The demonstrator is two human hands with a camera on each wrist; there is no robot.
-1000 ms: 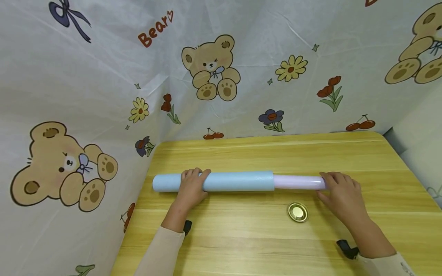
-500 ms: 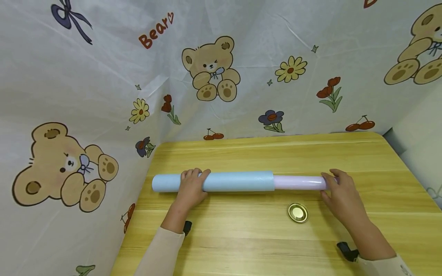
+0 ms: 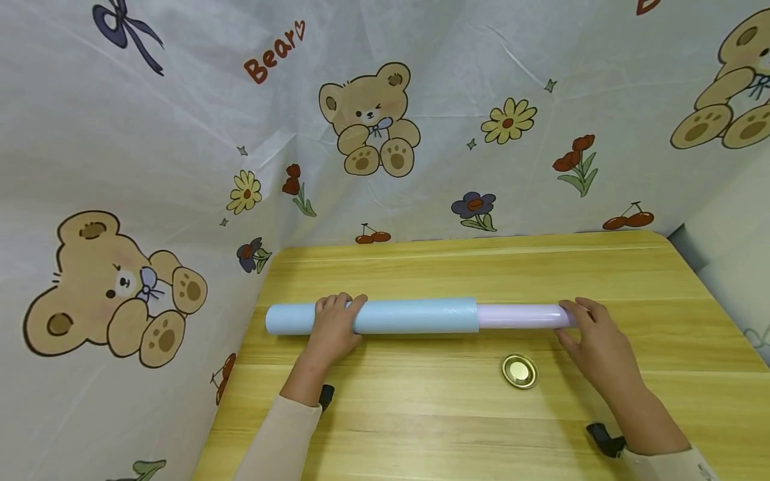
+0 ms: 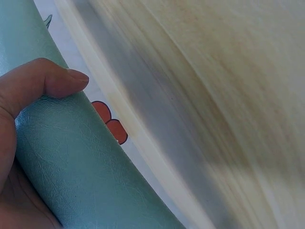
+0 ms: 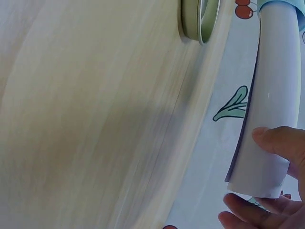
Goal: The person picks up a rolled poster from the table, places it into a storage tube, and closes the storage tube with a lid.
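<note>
Already the pale lilac rolled sheet (image 3: 520, 316) sits partly inside the light blue leather-textured tube (image 3: 385, 316): only its right stretch sticks out of the tube's right mouth, and the two lie in one straight line across the yellow wooden table (image 3: 457, 414). By the look of it the work is some way along but unfinished, since a fair length of lilac roll is uncovered; whether it is being slid in or drawn out cannot be told from how things lie.

Relative to the blue tube, everything else is easy to place. The left hand (image 3: 333, 327) lies over the tube's left part, fingers curled across the top and thumb wrapped round the near side, gripping it; the left wrist view shows the thumb (image 4: 52, 81) pressed on the textured blue surface. The right hand (image 3: 592, 337) is at the far right, beyond the tube's mouth, at the free end of the lilac roll. Its fingers are loosely bent round that end, and the right wrist view shows a fingertip (image 5: 279, 140) on the roll's side and others under its cut edge, so it pinches the end rather than lying flat.

Just in front of the tube's right mouth, apart from it, rests a small round gold-coloured metal lid (image 3: 519, 370).
</note>
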